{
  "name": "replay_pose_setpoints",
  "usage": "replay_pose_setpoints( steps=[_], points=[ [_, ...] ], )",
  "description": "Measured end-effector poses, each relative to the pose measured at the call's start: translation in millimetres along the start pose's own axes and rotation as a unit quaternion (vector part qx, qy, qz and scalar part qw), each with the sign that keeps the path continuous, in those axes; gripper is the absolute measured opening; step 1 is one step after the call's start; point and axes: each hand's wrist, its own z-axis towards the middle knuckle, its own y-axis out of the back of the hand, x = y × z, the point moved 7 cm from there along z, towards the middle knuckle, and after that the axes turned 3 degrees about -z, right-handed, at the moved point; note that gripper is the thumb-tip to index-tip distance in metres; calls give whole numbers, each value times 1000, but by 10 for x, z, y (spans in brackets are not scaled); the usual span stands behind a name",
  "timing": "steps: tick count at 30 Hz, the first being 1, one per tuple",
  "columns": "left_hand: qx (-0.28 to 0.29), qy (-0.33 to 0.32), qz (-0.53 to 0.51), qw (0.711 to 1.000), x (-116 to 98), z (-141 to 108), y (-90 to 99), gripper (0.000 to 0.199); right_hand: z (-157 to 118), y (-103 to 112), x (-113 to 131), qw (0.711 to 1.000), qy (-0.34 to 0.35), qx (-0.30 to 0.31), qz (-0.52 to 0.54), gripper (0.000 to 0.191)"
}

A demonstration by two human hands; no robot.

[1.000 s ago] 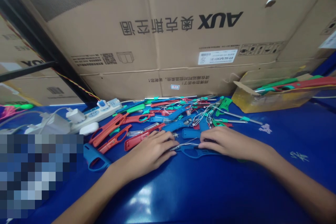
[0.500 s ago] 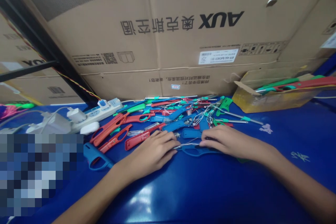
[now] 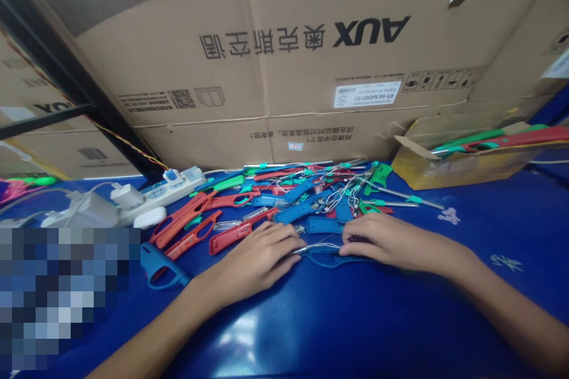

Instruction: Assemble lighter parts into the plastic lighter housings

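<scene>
Blue lighter [image 3: 328, 260], long axis crosswise; metal rod [image 3: 301, 251] points left. Left hand [image 3: 267, 253] pinches rod; right hand [image 3: 382, 238] grips casing.

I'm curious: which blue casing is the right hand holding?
The blue lighter casing between the left hand and right hand, white wires along it; others lie farther back or beside the left forearm.

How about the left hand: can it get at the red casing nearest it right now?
Probably yes: the red casing lies right beside the left hand, and nothing shows on its exposed end. But that hand seems to pinch a metal tube, so it may need to let go first.
</scene>
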Motion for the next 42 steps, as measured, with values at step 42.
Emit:
replay_pose_setpoints(
  steps=[42],
  points=[
    [14,19,0,1000,56,-42,13,25,-13,-21,69,998,35,29,36,31]
  ],
)
